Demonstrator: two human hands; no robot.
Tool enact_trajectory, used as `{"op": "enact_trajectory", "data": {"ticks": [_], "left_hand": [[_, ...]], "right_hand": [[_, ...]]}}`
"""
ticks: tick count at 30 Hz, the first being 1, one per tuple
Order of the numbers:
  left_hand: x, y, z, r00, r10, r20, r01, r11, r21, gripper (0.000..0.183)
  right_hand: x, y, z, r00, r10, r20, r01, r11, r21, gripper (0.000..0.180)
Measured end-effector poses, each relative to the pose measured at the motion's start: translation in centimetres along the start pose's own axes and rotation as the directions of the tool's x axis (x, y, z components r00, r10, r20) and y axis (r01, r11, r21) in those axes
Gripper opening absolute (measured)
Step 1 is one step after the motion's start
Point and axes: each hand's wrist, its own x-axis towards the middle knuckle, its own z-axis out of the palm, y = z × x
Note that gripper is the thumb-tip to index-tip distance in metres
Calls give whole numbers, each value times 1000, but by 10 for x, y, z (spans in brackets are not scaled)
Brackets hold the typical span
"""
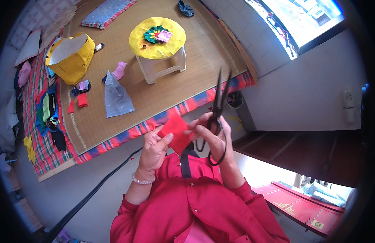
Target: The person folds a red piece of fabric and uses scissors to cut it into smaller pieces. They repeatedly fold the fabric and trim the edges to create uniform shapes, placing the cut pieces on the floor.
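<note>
A piece of red cloth (176,133) is stretched between my two hands in front of my chest. My left hand (155,148) pinches its left side, the thumb lying on top. At the right edge of the cloth, the fingertips of my right hand (213,135) touch it. Dark metal scissors (218,103) hang on that same hand by their handles, blades up and slightly apart. Beyond, a round yellow cover (138,35) lies on a white plastic stool (155,73), with a green, yellow and red pleated fabric piece (149,35) and a pink cloth square (164,36) on it.
A woven mat (199,51) covers the bed platform. On it stand a yellow bag (75,63), a grey cloth piece (116,97) and folded red cloth (82,100). Coloured scraps (46,106) lie at the left. A black cable (102,179) runs below the bed's edge.
</note>
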Motion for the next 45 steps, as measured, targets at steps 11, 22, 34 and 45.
{"op": "enact_trajectory", "data": {"ticks": [11, 22, 34, 45], "left_hand": [[-8, 43, -3, 989, 4, 145, 32, 970, -243, 38], [-11, 47, 19, 972, -157, 177, 168, 984, -50, 33], [-17, 45, 19, 950, -184, 251, 133, 970, 205, 40], [-17, 36, 17, 938, -238, 251, 161, 943, 290, 39]], "right_hand": [[-31, 18, -37, 989, -99, -108, 72, 971, -230, 21], [-6, 9, -22, 982, 103, 160, -111, 993, 43, 37], [-8, 18, -16, 988, 135, 70, -130, 989, -75, 33], [-2, 18, -10, 998, 17, 65, -15, 1000, -21, 34]]}}
